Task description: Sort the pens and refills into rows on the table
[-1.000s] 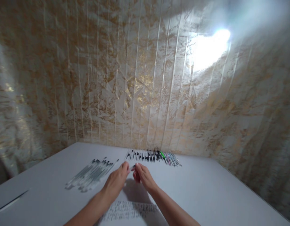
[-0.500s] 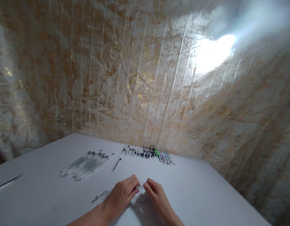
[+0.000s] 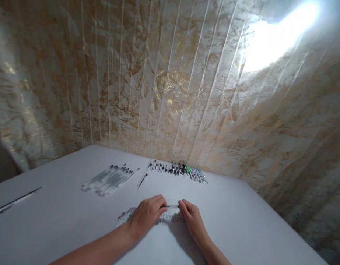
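Observation:
A slim clear pen [image 3: 172, 206] with a dark end is held level between my two hands, above the white table. My left hand [image 3: 148, 213] has its fingers closed round the left end. At the other end, my right hand [image 3: 192, 218] pinches the pen between thumb and fingers. Beneath them lies a patch of small dark marks or pieces [image 3: 170, 218], too blurred to make out and partly covered by my left hand and forearm.
A bundle of clear pens [image 3: 110, 179] lies left of centre. Along the back stands a row of pens and dark parts [image 3: 170, 168], with a green marker [image 3: 188, 169]. A loose pen [image 3: 142, 180] lies nearer. Long thin dark items [image 3: 17, 200] rest at far left. A patterned curtain [image 3: 164, 92] hangs behind.
The view has tilted down and shifted left, so everything sits higher and further right. My hands have moved slightly apart, and more of the pen shows between them.

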### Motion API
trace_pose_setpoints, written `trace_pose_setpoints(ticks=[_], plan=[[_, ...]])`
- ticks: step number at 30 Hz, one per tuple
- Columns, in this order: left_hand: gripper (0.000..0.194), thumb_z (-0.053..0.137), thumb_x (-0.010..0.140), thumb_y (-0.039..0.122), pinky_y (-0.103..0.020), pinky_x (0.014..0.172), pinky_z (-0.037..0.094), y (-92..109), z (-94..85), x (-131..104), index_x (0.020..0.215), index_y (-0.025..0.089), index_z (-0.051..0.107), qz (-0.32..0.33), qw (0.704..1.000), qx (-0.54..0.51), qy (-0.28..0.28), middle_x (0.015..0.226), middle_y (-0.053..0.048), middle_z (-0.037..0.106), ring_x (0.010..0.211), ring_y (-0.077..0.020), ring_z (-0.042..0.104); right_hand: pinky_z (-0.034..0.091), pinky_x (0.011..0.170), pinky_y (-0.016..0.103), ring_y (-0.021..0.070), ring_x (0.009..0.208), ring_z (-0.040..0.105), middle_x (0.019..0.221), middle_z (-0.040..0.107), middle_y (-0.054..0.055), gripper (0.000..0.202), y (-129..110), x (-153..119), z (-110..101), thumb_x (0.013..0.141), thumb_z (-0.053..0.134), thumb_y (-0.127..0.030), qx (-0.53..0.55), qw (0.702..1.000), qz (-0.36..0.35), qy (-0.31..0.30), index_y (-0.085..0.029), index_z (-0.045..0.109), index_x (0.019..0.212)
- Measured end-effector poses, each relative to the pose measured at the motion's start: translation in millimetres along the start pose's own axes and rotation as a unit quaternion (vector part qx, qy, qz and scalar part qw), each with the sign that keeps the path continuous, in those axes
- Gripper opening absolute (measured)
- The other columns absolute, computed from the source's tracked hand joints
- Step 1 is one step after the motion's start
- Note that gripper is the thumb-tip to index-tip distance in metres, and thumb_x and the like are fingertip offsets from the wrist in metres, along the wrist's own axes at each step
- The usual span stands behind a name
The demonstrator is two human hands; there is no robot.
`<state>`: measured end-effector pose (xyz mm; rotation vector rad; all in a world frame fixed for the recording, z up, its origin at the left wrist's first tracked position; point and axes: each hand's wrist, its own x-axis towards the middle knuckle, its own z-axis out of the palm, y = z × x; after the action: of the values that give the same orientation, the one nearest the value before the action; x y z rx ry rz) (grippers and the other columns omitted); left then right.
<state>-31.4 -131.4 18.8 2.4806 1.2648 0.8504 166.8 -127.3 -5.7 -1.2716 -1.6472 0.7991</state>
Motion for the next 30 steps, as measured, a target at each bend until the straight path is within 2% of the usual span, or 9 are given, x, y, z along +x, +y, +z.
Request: trace_pose_setpoints(ticks=[6, 8, 10, 14, 19, 22, 23, 27, 30], plan=[[0.018, 0.041, 0.097, 0.021, -0.025, 0.07, 0.045, 1, 0.2, -2, 0.09, 0.022, 0.058, -0.023, 0.999, 0.009, -0.042, 0.086, 0.0, 0.069, 0.081, -0.017, 0.067, 0.029, 0.056, 0.025, 0.0138, 0.061, 0.035, 0.063, 0.035, -0.004, 0.043, -9, -3, -1, 0.086, 0.043, -0.059, 0.007, 1.0, -0.02, 0.003, -0.023, 0.037, 0.065], [0.009, 0.049, 0.094, 0.023, -0.025, 0.072, 0.046, 4, 0.9, -3, 0.1, 0.023, 0.055, -0.045, 0.998, 0.009, -0.044, 0.088, 0.001, 0.07, 0.083, -0.0176, 0.067, 0.028, 0.056, 0.025, 0.0138, 0.06, 0.034, 0.062, 0.035, -0.004, 0.044, -8, -3, -2, 0.086, 0.042, -0.059, -0.009, 1.0, -0.024, 0.017, -0.023, 0.036, 0.064], [0.018, 0.057, 0.088, 0.021, -0.025, 0.073, 0.046, 7, 1.6, -4, 0.105, 0.024, 0.051, -0.058, 0.998, 0.011, -0.039, 0.092, 0.002, 0.069, 0.084, -0.0174, 0.067, 0.025, 0.055, 0.026, 0.0133, 0.058, 0.03, 0.059, 0.031, -0.005, 0.046, -5, -2, -3, 0.086, 0.041, -0.061, -0.031, 0.999, -0.021, 0.036, -0.023, 0.032, 0.061], [0.009, 0.051, 0.09, 0.014, -0.024, 0.07, 0.045, 8, 1.5, -1, 0.091, 0.023, 0.054, -0.042, 0.998, 0.036, -0.028, 0.093, 0.001, 0.066, 0.083, -0.016, 0.066, 0.021, 0.054, 0.027, 0.0125, 0.056, 0.024, 0.057, 0.024, -0.005, 0.05, 1, 0, -3, 0.085, 0.039, -0.063, -0.043, 0.998, -0.005, 0.04, -0.024, 0.027, 0.058], [0.025, 0.036, 0.097, 0.017, -0.024, 0.07, 0.046, 2, 2.0, 0, 0.085, 0.023, 0.058, -0.033, 0.997, 0.045, -0.044, 0.088, 0.0, 0.066, 0.08, -0.0158, 0.066, 0.026, 0.055, 0.026, 0.0134, 0.059, 0.032, 0.059, 0.033, -0.004, 0.045, 1, 1, -2, 0.086, 0.04, -0.06, -0.007, 0.999, -0.018, 0.036, -0.023, 0.034, 0.062], [0.013, 0.047, 0.093, 0.018, -0.024, 0.074, 0.046, 1, 3.7, -1, 0.1, 0.025, 0.055, -0.046, 0.998, 0.007, -0.032, 0.095, 0.001, 0.068, 0.088, -0.0164, 0.067, 0.026, 0.055, 0.025, 0.0132, 0.059, 0.032, 0.059, 0.034, -0.005, 0.045, 1, 2, -2, 0.086, 0.042, -0.059, -0.007, 0.999, -0.021, 0.044, -0.022, 0.035, 0.062], [0.016, 0.052, 0.09, 0.017, -0.024, 0.074, 0.045, 1, 4.3, -2, 0.103, 0.025, 0.053, -0.055, 0.998, -0.001, -0.027, 0.097, 0.002, 0.068, 0.089, -0.0165, 0.067, 0.025, 0.054, 0.025, 0.0128, 0.058, 0.031, 0.058, 0.032, -0.005, 0.046, 1, 3, -2, 0.085, 0.043, -0.06, -0.012, 0.999, -0.017, 0.049, -0.022, 0.034, 0.06], [0.01, 0.053, 0.089, 0.014, -0.023, 0.07, 0.043, 3, 4.7, -2, 0.092, 0.023, 0.054, -0.061, 0.998, 0.013, -0.027, 0.089, 0.003, 0.067, 0.08, -0.0152, 0.066, 0.02, 0.052, 0.026, 0.0114, 0.054, 0.025, 0.055, 0.026, -0.006, 0.05, 4, 4, -3, 0.084, 0.041, -0.062, -0.017, 0.998, 0.0, 0.053, -0.023, 0.03, 0.056], [0.014, 0.045, 0.095, 0.019, -0.023, 0.07, 0.043, 3, 3.6, 0, 0.087, 0.023, 0.057, -0.048, 0.998, 0.028, -0.04, 0.087, 0.002, 0.068, 0.081, -0.0155, 0.066, 0.023, 0.053, 0.025, 0.0117, 0.055, 0.029, 0.056, 0.031, -0.005, 0.048, 3, 4, -3, 0.085, 0.04, -0.061, -0.003, 0.998, -0.008, 0.056, -0.022, 0.034, 0.058]])
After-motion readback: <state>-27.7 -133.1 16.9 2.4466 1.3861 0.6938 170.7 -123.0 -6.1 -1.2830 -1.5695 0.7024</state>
